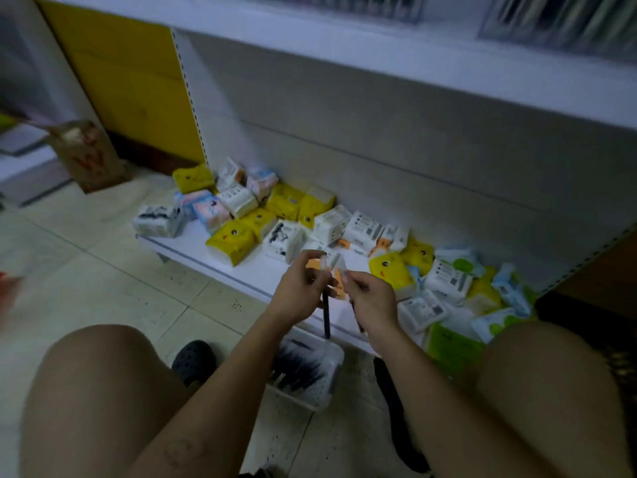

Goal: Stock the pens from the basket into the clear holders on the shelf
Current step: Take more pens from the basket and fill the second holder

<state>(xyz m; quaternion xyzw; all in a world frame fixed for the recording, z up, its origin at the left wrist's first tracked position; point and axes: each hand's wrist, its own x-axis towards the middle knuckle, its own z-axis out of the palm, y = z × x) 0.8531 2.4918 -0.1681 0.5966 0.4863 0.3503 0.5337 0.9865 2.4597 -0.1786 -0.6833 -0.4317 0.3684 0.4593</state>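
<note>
A white basket (332, 381) with several dark pens stands on the floor between my knees. My left hand (300, 291) grips a black pen (326, 319) with a pale cap, its dark end hanging down over the basket. My right hand (370, 298) holds another pen (356, 322), mostly hidden behind the hand, its pale cap beside the left pen's cap. The clear holders (565, 19) with pens stand blurred on the upper shelf (379, 53) at the top right, far above both hands.
The low bottom shelf (213, 257) in front of me bears several tissue packs (286, 205) in yellow, white and blue. A brown paper bag (88, 157) leans at the left on the tiled floor. My bare knees frame the basket; a black shoe (193, 360) sits beside it.
</note>
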